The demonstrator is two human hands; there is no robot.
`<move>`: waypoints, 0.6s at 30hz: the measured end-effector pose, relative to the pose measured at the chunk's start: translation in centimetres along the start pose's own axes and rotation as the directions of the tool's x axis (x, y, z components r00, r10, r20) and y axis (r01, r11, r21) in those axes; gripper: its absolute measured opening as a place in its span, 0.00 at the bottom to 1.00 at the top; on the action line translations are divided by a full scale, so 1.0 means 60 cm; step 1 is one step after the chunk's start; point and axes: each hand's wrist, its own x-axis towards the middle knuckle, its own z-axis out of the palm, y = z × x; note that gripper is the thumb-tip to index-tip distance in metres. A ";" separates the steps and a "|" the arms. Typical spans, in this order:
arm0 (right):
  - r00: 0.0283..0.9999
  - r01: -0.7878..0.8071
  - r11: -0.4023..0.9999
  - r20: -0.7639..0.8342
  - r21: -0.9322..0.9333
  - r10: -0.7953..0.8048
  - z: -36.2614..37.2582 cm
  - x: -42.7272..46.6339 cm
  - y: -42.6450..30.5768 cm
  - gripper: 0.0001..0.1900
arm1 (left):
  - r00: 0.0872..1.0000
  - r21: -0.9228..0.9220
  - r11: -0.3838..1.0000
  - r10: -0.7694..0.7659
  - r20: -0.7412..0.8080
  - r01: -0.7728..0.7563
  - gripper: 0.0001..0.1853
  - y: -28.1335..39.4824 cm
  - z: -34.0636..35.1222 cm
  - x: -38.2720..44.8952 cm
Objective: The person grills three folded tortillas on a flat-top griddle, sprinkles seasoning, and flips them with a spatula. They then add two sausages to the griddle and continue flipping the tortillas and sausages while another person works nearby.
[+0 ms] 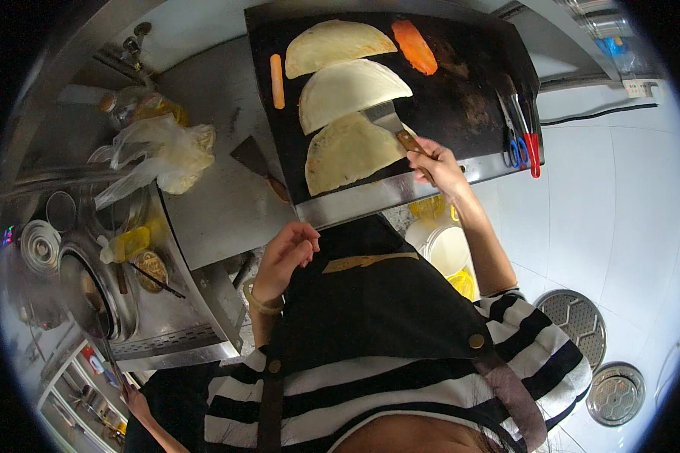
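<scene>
My right hand (pixel 441 170) grips the wooden handle of a metal spatula (pixel 391 119). The blade rests at the gap between two folded flatbreads on a black griddle (pixel 464 113). The nearest half-moon flatbread (pixel 351 153) is lightly browned in spots. A paler flatbread (pixel 351 93) lies in the middle, and a third flatbread (pixel 340 48) is farthest back. To their left lies a thin sausage (pixel 277 82); an orange-red slab of food (pixel 414 48), perhaps meat, is at the back right. My left hand (pixel 289 255), loosely curled with nothing visible in it, hovers before the griddle's front edge.
Scissors (pixel 515 144) and red-handled tongs (pixel 533 150) lie on the griddle's right side. A second spatula (pixel 260 167) rests on the left counter, near a plastic bag (pixel 173 153). Another person's hand (pixel 136 399) is at lower left. White tubs (pixel 447 246) stand below the griddle.
</scene>
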 end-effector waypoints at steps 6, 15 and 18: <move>0.981 -0.092 0.813 0.190 0.575 -0.023 0.024 -0.015 0.017 0.15 | 0.999 0.026 1.000 0.016 -0.035 -0.015 0.11 0.010 0.005 -0.011; 0.985 0.105 0.715 0.024 0.691 -0.168 -0.046 -0.075 -0.030 0.19 | 0.999 0.055 0.998 -0.035 0.027 0.034 0.11 0.021 0.014 0.003; 0.976 0.215 0.779 -0.114 0.589 -0.183 -0.090 -0.068 -0.050 0.19 | 0.998 0.048 0.998 -0.040 0.058 0.037 0.11 0.018 0.018 0.011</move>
